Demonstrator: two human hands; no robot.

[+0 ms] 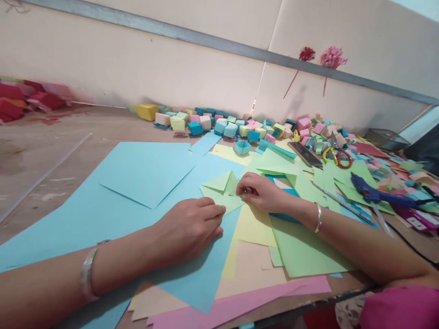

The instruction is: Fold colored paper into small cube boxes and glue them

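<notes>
A small light-green folded paper (219, 185) with triangular flaps lies between my hands on large light-blue sheets (144, 171). My right hand (262, 191) pinches its right side, thumb and fingertips together at a flap. Resting on the blue sheet, my left hand (194, 228) has its fingers curled together, their tips at the paper's near left edge. The left thumb is mostly hidden below the fingers. Under my right forearm lie a larger green sheet (305, 249) and a yellow sheet (259, 224).
Many small paper boxes (230, 130) line the wall. To the right are a phone (304, 154), scissors (338, 156), a craft knife (343, 203), a blue glue gun (377, 194) and paper scraps. Pink paper (240, 304) lies along the front edge. Two paper flowers (332, 58) hang on the wall.
</notes>
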